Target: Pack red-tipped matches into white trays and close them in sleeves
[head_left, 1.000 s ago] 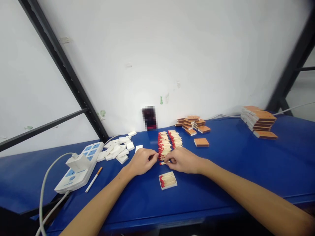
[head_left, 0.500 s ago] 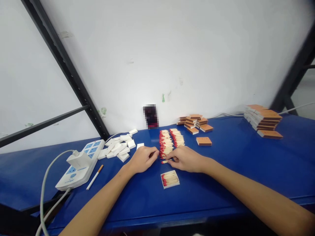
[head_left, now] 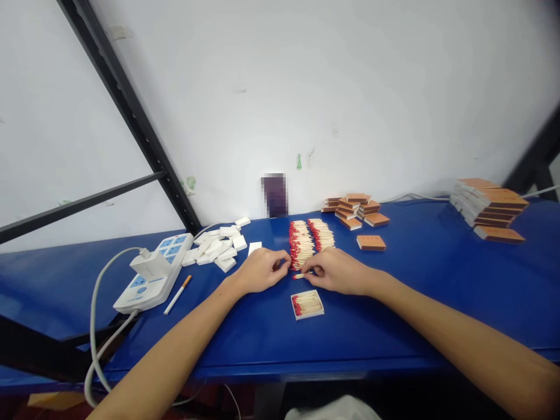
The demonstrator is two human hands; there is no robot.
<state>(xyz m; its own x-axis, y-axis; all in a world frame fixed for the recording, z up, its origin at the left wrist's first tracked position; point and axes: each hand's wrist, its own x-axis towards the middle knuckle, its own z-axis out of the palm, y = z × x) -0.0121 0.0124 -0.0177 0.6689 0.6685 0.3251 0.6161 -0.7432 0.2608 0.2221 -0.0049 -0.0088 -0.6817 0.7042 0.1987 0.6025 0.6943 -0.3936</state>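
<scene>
at far left, a white plastic power strip with blue sockets (head_left: 168,256) carries a white block adapter (head_left: 153,267); beside it lies a slim white cigarette with an orange filter (head_left: 177,295). next comes a loose heap of white rectangular boxes (head_left: 219,246), then a blurred dark rectangle (head_left: 275,196) against the wall. in the middle, two rows of red-tipped wooden matches (head_left: 301,245) run away from the person, the right hand hiding part of the near end; nearer the person sits an open white tray of matches (head_left: 308,304). rightward are a jumbled pile of orange-brown matchboxes (head_left: 352,211), one separate orange-brown matchbox (head_left: 371,242) and a taller matchbox stack (head_left: 490,207).

since half a second ago the view has shifted, everything showing higher and further right; both hands keep about the same places beside the rows.

the left hand (head_left: 265,270) is curled by the match heads, thumb near forefinger; whether it holds anything, i cannot tell. the right hand (head_left: 333,270) pinches a single red-tipped match (head_left: 298,276) just below the left row, above the tray.
</scene>
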